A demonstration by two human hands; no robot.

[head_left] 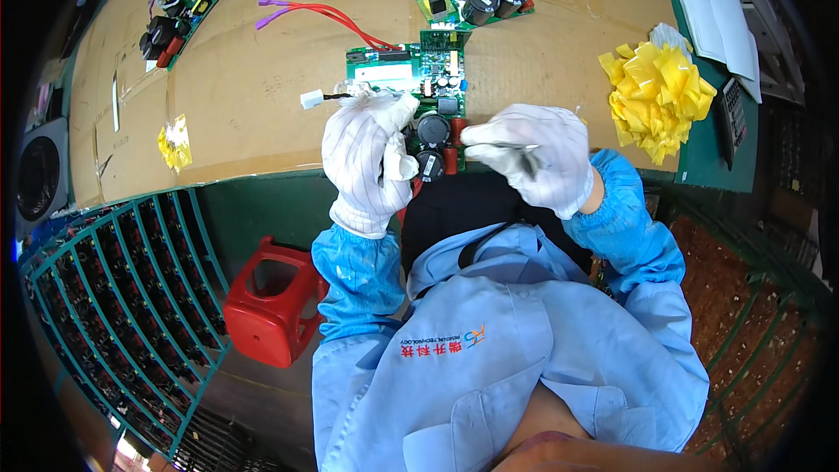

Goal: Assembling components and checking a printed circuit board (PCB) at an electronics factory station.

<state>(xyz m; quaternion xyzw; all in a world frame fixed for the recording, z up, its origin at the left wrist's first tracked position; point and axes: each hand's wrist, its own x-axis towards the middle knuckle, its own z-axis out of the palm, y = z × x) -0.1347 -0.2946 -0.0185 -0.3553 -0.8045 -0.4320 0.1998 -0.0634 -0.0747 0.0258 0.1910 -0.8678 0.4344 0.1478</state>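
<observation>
There are at least four circuit boards (447, 79), two red wires (332, 10) and one white plug (311, 100). One left hand (365, 153), one right hand (535, 153), two blue sleeves (357, 275), one stool (262, 325) and one calculator (732, 114) also show.

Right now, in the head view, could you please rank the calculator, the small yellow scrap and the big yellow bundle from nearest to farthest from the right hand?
From the right hand:
1. Big yellow bundle, just to its right.
2. Calculator, farther right, past the bundle.
3. Small yellow scrap, on the far left.
</observation>
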